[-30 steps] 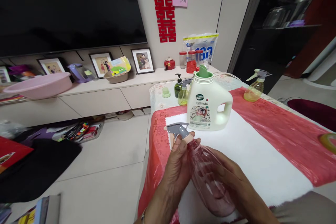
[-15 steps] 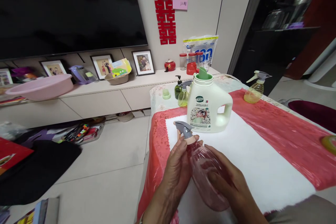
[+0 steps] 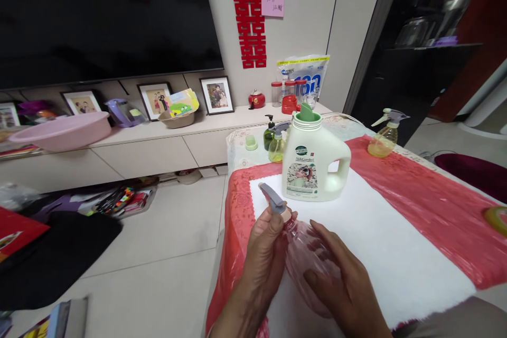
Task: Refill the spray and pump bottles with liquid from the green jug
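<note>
A clear pink spray bottle (image 3: 303,256) is tilted between my hands above the white cloth (image 3: 396,243), its grey trigger head (image 3: 272,196) pointing up and left. My left hand (image 3: 263,248) grips the bottle's neck and the cream collar under the head. Around the body of the bottle, my right hand (image 3: 343,280) is wrapped with its thumb on the near side. Just beyond them stands a pale green detergent jug (image 3: 315,161), uncapped, with a green pouring spout (image 3: 307,112) in its mouth.
Behind the jug are a yellow spray bottle (image 3: 276,148), a dark green pump bottle (image 3: 269,132) and a light green cap (image 3: 251,142). Another yellow spray bottle (image 3: 384,137) stands at the right. A tape roll (image 3: 497,219) lies on the red table cover (image 3: 431,206).
The spray head has turned on the bottle's axis, so its trigger no longer shows. My left fingers have shifted at the collar, while the bottle body stays in my right hand.
</note>
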`<state>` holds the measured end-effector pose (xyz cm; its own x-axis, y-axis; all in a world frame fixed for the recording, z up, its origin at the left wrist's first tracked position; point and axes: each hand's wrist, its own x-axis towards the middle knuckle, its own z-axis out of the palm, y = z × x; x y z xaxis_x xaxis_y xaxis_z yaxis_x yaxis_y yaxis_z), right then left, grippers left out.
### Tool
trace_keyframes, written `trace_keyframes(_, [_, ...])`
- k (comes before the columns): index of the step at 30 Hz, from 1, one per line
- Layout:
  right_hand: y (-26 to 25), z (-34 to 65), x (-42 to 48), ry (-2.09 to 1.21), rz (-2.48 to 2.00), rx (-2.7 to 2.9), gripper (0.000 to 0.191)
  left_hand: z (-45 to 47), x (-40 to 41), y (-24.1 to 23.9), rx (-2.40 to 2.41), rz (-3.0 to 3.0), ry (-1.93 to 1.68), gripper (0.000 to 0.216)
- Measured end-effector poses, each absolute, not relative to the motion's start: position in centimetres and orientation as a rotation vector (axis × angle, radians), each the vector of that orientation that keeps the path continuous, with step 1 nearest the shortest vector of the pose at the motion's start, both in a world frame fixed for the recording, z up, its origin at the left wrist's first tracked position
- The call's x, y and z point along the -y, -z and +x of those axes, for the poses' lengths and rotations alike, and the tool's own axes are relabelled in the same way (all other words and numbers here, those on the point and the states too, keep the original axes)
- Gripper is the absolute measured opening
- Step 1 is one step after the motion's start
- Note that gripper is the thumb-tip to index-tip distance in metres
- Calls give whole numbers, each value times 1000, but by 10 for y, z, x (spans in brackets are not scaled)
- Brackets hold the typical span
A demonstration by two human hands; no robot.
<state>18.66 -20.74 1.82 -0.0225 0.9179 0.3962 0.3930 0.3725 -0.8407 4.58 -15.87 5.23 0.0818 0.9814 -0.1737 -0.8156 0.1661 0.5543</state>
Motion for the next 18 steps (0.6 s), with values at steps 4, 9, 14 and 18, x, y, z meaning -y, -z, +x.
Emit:
trace_keyframes(4, [-18,189,208,-687,-1207,1603,59,44,158,-49,-541,386,-1383,38])
trace_keyframes(9, [-15,190,208,-749,-1199,1580,56,43,157,-49,-568,446,-1400,36])
trace_keyframes(14, [-15,188,207,-645,-1197,1632,55,45,160,-52,-615,457,-1442,36])
trace_keyframes(18, [-18,187,205,-566,-1156,1685,57,48,160,-58,-621,443,-1444,45])
